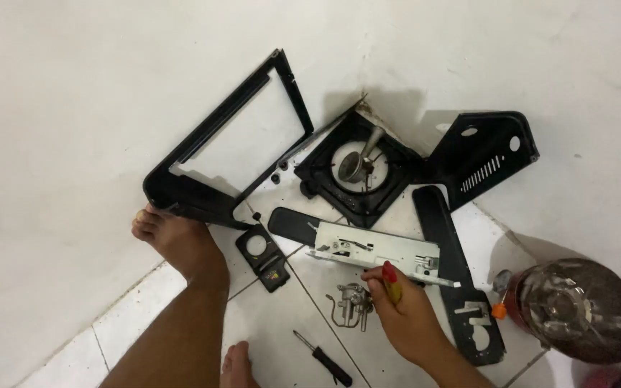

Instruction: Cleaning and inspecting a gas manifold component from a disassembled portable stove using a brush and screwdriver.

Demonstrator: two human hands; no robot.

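Right hand (405,310), fingers closed around a red-and-yellow screwdriver (391,282), works the stiff, light metal bracket (375,249); grip its flat edges. Left hand unseen.

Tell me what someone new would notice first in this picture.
Black metal parts of a dismantled stove lie across the white tiled floor, with the square black burner tray in the corner. At lower centre the right hand holds a red-and-yellow-handled screwdriver against a grey metal bracket. A bare foot rests left.

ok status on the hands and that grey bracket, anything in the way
Right hand shut on a red-yellow screwdriver, tip at the grey bracket. Left hand out of view. Valve beside the hand; black screwdriver on the floor.
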